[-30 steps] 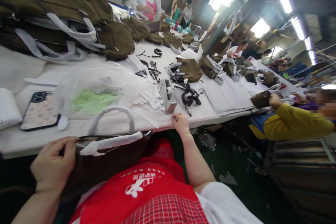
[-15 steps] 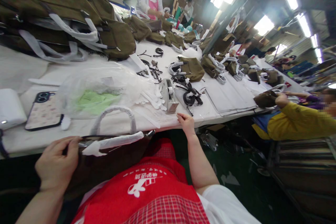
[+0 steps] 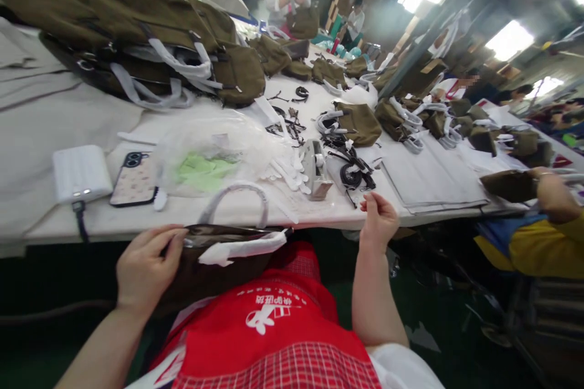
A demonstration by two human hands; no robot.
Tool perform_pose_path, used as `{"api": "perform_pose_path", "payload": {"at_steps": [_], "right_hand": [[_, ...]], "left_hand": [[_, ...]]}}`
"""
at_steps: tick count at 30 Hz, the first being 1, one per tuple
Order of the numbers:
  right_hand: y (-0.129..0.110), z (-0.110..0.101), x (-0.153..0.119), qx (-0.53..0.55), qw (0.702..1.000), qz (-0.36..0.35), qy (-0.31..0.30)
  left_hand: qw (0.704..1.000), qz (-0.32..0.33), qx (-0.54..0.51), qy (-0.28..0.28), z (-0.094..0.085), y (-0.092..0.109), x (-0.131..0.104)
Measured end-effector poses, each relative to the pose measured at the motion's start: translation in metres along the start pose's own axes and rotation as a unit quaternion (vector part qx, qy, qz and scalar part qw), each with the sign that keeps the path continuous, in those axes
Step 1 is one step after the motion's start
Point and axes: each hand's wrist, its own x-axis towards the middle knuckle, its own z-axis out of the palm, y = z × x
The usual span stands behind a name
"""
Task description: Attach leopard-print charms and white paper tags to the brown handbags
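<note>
My left hand [image 3: 148,267] pinches the left end of the top edge of a dark bag [image 3: 214,273], which hangs at the table's front edge against my apron. One wrapped handle [image 3: 237,194] of the bag stands up in an arch; the other, in white wrapping [image 3: 246,247], lies along the opening. My right hand [image 3: 379,219] is raised apart from the bag, thumb and fingertips pressed together; anything between them is too small to make out. It is nearest to a tape dispenser [image 3: 316,170] and a bundle of black straps [image 3: 352,173].
A phone [image 3: 134,179], a white power bank [image 3: 82,173] and a clear plastic bag [image 3: 205,152] lie on the table at left. Olive bags [image 3: 239,73] are piled behind. Flat white sheets [image 3: 433,176] lie at right, near a co-worker's hand [image 3: 556,194].
The view has turned, shifting the table's contents. My right hand has moved right, away from the tape dispenser, and its fingers point up. My left hand keeps hold of the bag.
</note>
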Motion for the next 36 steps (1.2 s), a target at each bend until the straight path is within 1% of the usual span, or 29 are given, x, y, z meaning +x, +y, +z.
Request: {"api": "perform_pose_path", "payload": {"at_steps": [2, 4, 6, 7, 9, 11, 12, 14, 15, 16, 17, 19, 21, 22, 23, 24, 25, 26, 27, 28, 29, 30, 31, 32, 33, 34, 36], "right_hand": [[-0.024, 0.012, -0.017, 0.001, 0.997, -0.051, -0.053], [-0.046, 0.027, -0.037, 0.000, 0.988, -0.115, -0.102], [-0.064, 0.044, -0.057, 0.000, 0.969, -0.191, -0.155], [-0.071, 0.052, -0.067, -0.001, 0.954, -0.232, -0.190], [-0.081, 0.069, -0.086, -0.003, 0.907, -0.315, -0.279], [-0.085, 0.085, -0.105, -0.005, 0.846, -0.384, -0.371], [-0.085, 0.092, -0.114, -0.006, 0.814, -0.408, -0.413], [-0.085, 0.103, -0.130, 0.000, 0.763, -0.427, -0.486], [-0.085, 0.107, -0.137, 0.008, 0.748, -0.422, -0.512], [-0.085, 0.110, -0.142, 0.021, 0.742, -0.407, -0.532], [-0.084, 0.112, -0.146, 0.038, 0.746, -0.383, -0.543], [-0.083, 0.115, -0.149, 0.065, 0.774, -0.321, -0.542], [-0.079, 0.118, -0.146, 0.060, 0.809, -0.268, -0.520], [-0.077, 0.120, -0.144, 0.041, 0.824, -0.258, -0.503], [-0.075, 0.122, -0.142, 0.013, 0.837, -0.264, -0.479], [-0.073, 0.123, -0.140, -0.021, 0.847, -0.286, -0.447], [-0.072, 0.124, -0.139, -0.053, 0.852, -0.321, -0.410], [-0.073, 0.124, -0.140, -0.074, 0.848, -0.365, -0.377], [-0.076, 0.124, -0.142, -0.082, 0.832, -0.413, -0.362], [-0.080, 0.124, -0.146, -0.079, 0.800, -0.461, -0.376], [-0.085, 0.124, -0.151, -0.073, 0.753, -0.502, -0.419], [-0.090, 0.126, -0.158, -0.072, 0.694, -0.530, -0.483], [-0.096, 0.128, -0.164, -0.085, 0.631, -0.540, -0.550], [-0.100, 0.133, -0.170, -0.114, 0.578, -0.535, -0.606], [-0.103, 0.138, -0.176, -0.153, 0.539, -0.519, -0.645], [-0.105, 0.144, -0.180, -0.191, 0.514, -0.500, -0.670], [-0.104, 0.155, -0.183, -0.250, 0.474, -0.474, -0.699]], "left_hand": [[0.999, 0.038, 0.002, -0.025, -0.005, 0.016, 0.002], [0.996, 0.073, 0.018, -0.040, -0.007, 0.026, 0.003], [0.994, 0.090, 0.049, -0.042, -0.009, 0.031, 0.002], [0.993, 0.092, 0.067, -0.036, -0.009, 0.032, 0.001], [0.990, 0.095, 0.106, -0.012, -0.012, 0.033, -0.002], [0.984, 0.102, 0.146, 0.021, -0.016, 0.033, -0.005], [0.981, 0.104, 0.162, 0.034, -0.019, 0.033, -0.007], [0.978, 0.097, 0.180, 0.035, -0.024, 0.032, -0.008], [0.979, 0.094, 0.178, 0.021, -0.026, 0.031, -0.007], [0.981, 0.092, 0.168, 0.001, -0.028, 0.030, -0.007], [0.984, 0.090, 0.154, -0.019, -0.030, 0.028, -0.006], [0.988, 0.088, 0.119, -0.048, -0.033, 0.025, -0.004], [0.991, 0.079, 0.091, -0.050, -0.033, 0.022, -0.004], [0.993, 0.075, 0.082, -0.047, -0.032, 0.021, -0.004], [0.994, 0.073, 0.074, -0.044, -0.031, 0.020, -0.004], [0.994, 0.073, 0.068, -0.043, -0.030, 0.019, -0.004], [0.994, 0.075, 0.063, -0.043, -0.028, 0.019, -0.004], [0.994, 0.077, 0.060, -0.046, -0.027, 0.018, -0.004], [0.994, 0.081, 0.059, -0.052, -0.026, 0.018, -0.004], [0.993, 0.085, 0.058, -0.058, -0.025, 0.018, -0.004], [0.992, 0.091, 0.058, -0.065, -0.024, 0.018, -0.003], [0.991, 0.097, 0.058, -0.072, -0.024, 0.018, -0.003], [0.990, 0.104, 0.058, -0.077, -0.024, 0.018, -0.002], [0.989, 0.112, 0.058, -0.082, -0.025, 0.018, -0.002], [0.987, 0.120, 0.059, -0.086, -0.026, 0.019, -0.002], [0.986, 0.127, 0.059, -0.087, -0.027, 0.019, -0.002], [0.985, 0.139, 0.057, -0.084, -0.029, 0.020, -0.004]]}}
